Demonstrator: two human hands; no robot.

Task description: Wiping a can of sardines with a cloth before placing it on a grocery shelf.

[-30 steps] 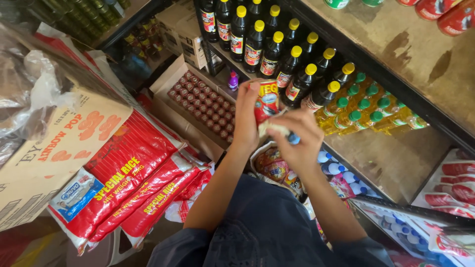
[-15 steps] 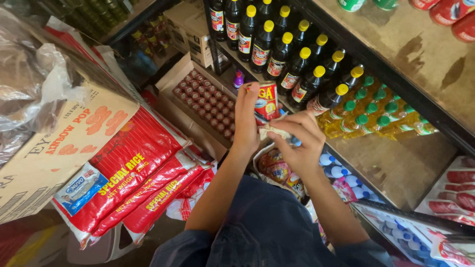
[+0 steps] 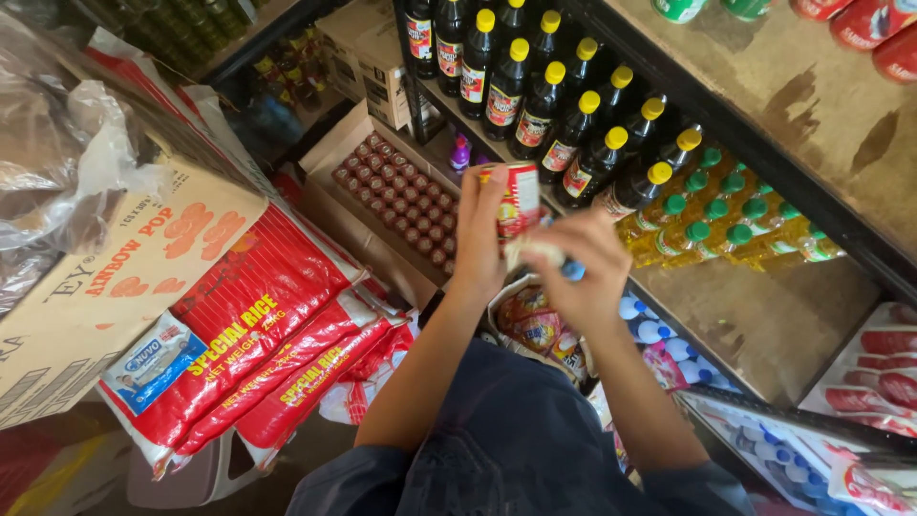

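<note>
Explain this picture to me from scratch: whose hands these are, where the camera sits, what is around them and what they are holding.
There is no machine here. A person wears a camera on the head, so the one view looks down over their own arms in a shop aisle. The left hand has its grip around a red can, held upright in front of the shelf. The right hand is beside it, pinching a small pale cloth or paper against the lower part of the can; I cannot tell which it is. On the shelf stand dark bottles with yellow caps and, to their right, yellowish bottles with green caps. Lower left lie red rice sacks, partly under a cardboard box. Behind the hands an open carton of small cans sits on the floor.
</note>
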